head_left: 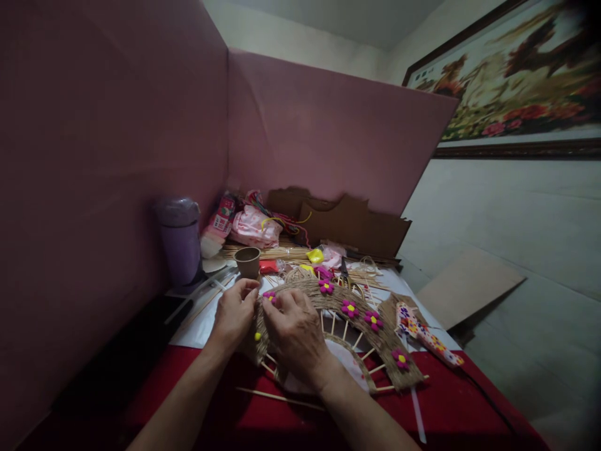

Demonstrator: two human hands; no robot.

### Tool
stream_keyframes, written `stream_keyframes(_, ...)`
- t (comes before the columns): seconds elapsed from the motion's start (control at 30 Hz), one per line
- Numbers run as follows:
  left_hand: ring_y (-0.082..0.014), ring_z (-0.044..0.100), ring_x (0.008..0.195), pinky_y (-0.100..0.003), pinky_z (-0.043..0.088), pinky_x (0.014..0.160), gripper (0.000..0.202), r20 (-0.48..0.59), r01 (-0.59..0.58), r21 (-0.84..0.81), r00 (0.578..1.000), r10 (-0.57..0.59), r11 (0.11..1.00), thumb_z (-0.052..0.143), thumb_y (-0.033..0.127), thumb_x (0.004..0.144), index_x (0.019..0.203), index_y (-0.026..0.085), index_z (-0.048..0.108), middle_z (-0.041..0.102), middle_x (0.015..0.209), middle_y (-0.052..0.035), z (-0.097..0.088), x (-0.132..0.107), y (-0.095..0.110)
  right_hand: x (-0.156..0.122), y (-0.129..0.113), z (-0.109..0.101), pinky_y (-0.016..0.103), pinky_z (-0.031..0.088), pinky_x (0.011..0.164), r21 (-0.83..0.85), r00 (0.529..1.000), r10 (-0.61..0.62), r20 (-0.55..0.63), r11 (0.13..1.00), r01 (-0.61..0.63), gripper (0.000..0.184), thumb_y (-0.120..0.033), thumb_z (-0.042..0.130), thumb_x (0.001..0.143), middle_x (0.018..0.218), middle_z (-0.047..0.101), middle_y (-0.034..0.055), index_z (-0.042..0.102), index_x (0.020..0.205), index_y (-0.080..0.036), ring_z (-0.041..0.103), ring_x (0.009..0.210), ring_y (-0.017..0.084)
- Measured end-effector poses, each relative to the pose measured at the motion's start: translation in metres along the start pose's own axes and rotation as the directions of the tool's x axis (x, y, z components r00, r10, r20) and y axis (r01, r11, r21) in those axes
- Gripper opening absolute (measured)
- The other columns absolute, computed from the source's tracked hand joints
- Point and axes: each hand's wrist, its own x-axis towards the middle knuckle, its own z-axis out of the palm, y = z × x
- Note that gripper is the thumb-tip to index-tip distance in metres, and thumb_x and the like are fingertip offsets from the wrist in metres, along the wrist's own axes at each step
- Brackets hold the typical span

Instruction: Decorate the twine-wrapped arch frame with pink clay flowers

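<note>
A jute-wrapped arch on wooden sticks (375, 341) lies on the red tablecloth (451, 413), dotted with pink flowers with yellow centres (350, 308). My left hand (233, 313) grips the arch's left end, fingers curled round it. My right hand (295, 331) rests on top of the arch beside it, fingertips pinched at a small pink flower (269, 295). What the fingertips hold is too small to make out beyond that flower.
A brown cup (247, 261), a purple flask (181, 241), bundled sticks (277, 253), pink bags (253, 227), clay lumps (315, 255), scissors (345, 272) and cardboard (347, 222) crowd the back. A decorated stick (425, 335) lies right. Pink partition walls (107, 156) stand left and behind.
</note>
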Motion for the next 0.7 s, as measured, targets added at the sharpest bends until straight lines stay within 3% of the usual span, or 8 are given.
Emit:
stream_keyframes(0.23,-0.0193,0.063,0.068,-0.028,0.046,0.061,0.018,-0.032,-0.004,-0.073,0.999,0.002,0.997,0.058,0.03,0.07,0.08,0.019,0.067,0.07,0.073,-0.0046,0.0002,0.0001,0.0008,-0.0012,0.0105,0.0034,0.034,0.039,0.079,0.184,0.974,0.15,-0.167,0.976,-0.119,0.032,-0.015,0.047,0.086,0.092,0.054,0.0079,0.061,0.114,-0.02,0.042,0.091,0.023)
stream_keyframes(0.47,-0.0199,0.063,0.067,-0.028,0.047,0.061,0.017,-0.054,-0.017,-0.088,0.998,0.012,0.996,0.06,0.03,0.067,0.078,0.019,0.068,0.07,0.072,-0.005,0.0001,0.0001,0.0013,0.002,0.0074,0.0029,0.037,0.038,0.08,0.093,0.988,0.135,-0.073,0.987,-0.128,0.032,-0.02,0.051,0.085,0.096,0.055,0.0089,0.06,0.116,-0.021,0.042,0.093,0.025)
stream_keyframes(0.7,-0.0197,0.064,0.072,-0.028,0.046,0.065,0.019,-0.022,-0.015,-0.038,1.0,0.014,0.999,0.056,0.03,0.071,0.082,0.019,0.067,0.07,0.078,-0.005,0.0005,0.0016,-0.0034,0.0028,0.0058,0.0026,0.038,0.036,0.082,0.079,0.989,0.119,-0.086,0.991,-0.112,0.034,-0.022,0.051,0.085,0.1,0.055,0.0095,0.058,0.119,-0.021,0.042,0.095,0.025)
